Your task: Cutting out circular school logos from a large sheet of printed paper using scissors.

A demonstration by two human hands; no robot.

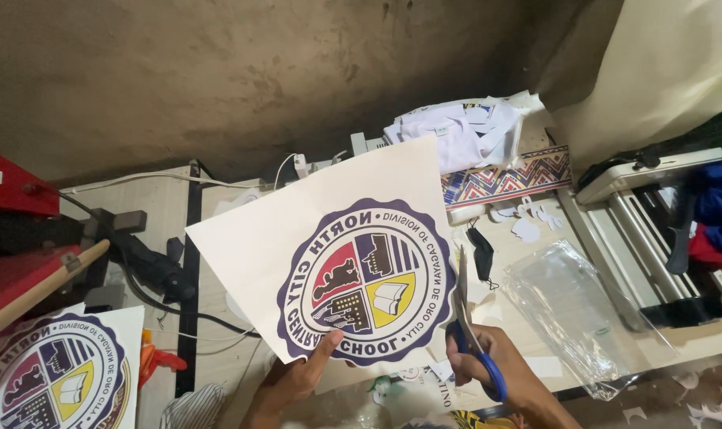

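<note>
While you hold the printed sheet (pixel 329 238) up over the worktable (pixel 218 318), it lies directly ahead of and above both hands, tilted so its long axis runs from lower left up to upper right. Its round, dark-bordered emblem sits low on the sheet, nearest your hands, with the blank paper stretching away from you. Your left hand (pixel 297 380) is at the bottom edge, just under the emblem: the thumb lies on the printed face and the fingers are hidden behind, so it pinches the sheet from below. Your right hand (pixel 504 373) is closed through the blue handles of the scissors (pixel 472 334). The blades point up and away from you along the sheet's right edge, just beside the emblem's rim; they look nearly together, though how far they are parted is hard to tell. So the right hand is nearer the edge being met, the left nearer the emblem's base. A second emblem print (pixel 59 381) lies at lower left, and a clear plastic bag (pixel 575 310) lies on the table to the right.
</note>
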